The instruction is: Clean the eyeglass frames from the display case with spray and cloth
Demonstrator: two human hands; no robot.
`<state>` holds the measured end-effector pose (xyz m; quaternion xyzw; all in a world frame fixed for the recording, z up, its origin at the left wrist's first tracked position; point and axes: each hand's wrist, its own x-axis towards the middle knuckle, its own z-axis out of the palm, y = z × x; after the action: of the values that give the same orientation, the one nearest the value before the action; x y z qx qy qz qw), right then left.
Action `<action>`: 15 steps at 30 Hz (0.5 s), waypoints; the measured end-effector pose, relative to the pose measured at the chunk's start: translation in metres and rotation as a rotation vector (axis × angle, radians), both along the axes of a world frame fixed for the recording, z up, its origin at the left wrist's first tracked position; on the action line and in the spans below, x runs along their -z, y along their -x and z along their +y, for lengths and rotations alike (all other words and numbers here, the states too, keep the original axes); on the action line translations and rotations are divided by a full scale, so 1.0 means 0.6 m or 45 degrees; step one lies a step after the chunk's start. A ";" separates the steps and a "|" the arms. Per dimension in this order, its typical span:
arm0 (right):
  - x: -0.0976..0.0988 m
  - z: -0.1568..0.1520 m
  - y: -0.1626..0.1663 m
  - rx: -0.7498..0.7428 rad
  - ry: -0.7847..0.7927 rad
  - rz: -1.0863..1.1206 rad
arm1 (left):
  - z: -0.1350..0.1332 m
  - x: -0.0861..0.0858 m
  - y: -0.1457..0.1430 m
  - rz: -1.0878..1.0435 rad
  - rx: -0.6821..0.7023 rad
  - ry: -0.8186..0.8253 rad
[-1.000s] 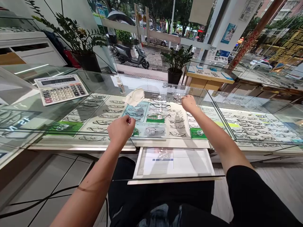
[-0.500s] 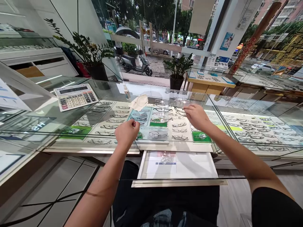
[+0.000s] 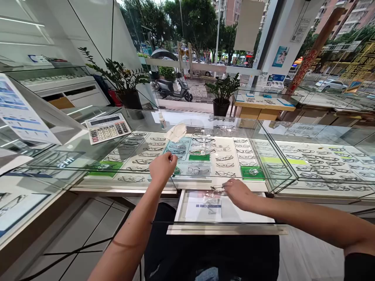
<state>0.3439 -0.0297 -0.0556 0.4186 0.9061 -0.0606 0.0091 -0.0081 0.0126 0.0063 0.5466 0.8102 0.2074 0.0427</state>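
Observation:
My right hand [image 3: 238, 193] is over the back part of the pulled-out drawer [image 3: 252, 214]. Its fingers pinch a thin-framed pair of eyeglasses [image 3: 217, 187], which juts out to the left. My left hand [image 3: 163, 168] is curled closed above the glass counter; whatever it may hold is hidden. Crumpled clear plastic [image 3: 211, 198] and a printed sheet [image 3: 202, 212] lie in the drawer. Rows of eyeglasses [image 3: 225, 158] are laid out under the glass. A clear case with glasses [image 3: 199, 170] is just right of my left hand.
Beyond my hands, a beige cloth [image 3: 176, 132] and a small bottle [image 3: 162, 120] rest on the counter glass. A calculator [image 3: 108, 128] and a folded printed stand [image 3: 29, 117] are to the left. Potted plants [image 3: 222, 91] stand behind. The drawer's front edge is close to my body.
My right hand has come down and nearer, bringing the eyeglasses from above the display rows to the drawer. My left hand stays closed over the counter. The view has shifted slightly.

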 end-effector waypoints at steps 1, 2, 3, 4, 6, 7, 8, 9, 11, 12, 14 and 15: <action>0.011 0.022 0.002 0.038 -0.050 -0.026 | 0.000 0.000 0.000 0.000 0.003 0.003; 0.019 0.045 0.003 0.084 -0.103 -0.043 | -0.001 0.000 0.000 -0.001 0.006 0.007; 0.025 0.069 0.005 0.131 -0.143 -0.051 | -0.001 0.000 0.001 0.000 0.009 0.010; 0.031 0.093 0.006 0.172 -0.163 -0.064 | -0.001 0.000 0.001 0.002 0.011 0.011; 0.042 0.137 0.006 0.197 -0.220 -0.061 | 0.001 0.002 0.002 0.010 0.012 0.002; 0.049 0.156 0.006 0.192 -0.266 -0.055 | 0.001 0.002 0.003 0.015 0.007 -0.003; 0.057 0.174 0.005 0.183 -0.321 -0.043 | 0.002 0.003 0.003 0.020 0.002 -0.008; 0.066 0.191 0.004 0.178 -0.376 -0.032 | 0.003 0.003 0.003 0.022 -0.002 -0.010; 0.086 0.222 0.002 0.194 -0.459 -0.014 | 0.005 0.003 0.004 0.023 -0.007 -0.007; 0.097 0.237 0.002 0.212 -0.482 -0.007 | 0.005 0.003 0.004 0.024 -0.012 -0.003; 0.116 0.269 0.003 0.249 -0.506 0.005 | 0.006 0.003 0.004 0.028 -0.022 0.003; 0.124 0.286 0.004 0.271 -0.511 0.010 | 0.006 0.003 0.004 0.032 -0.030 0.005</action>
<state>0.3418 0.1421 -0.1302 0.5050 0.8508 0.1184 -0.0845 -0.0102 0.0162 0.0047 0.5394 0.8176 0.1993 0.0311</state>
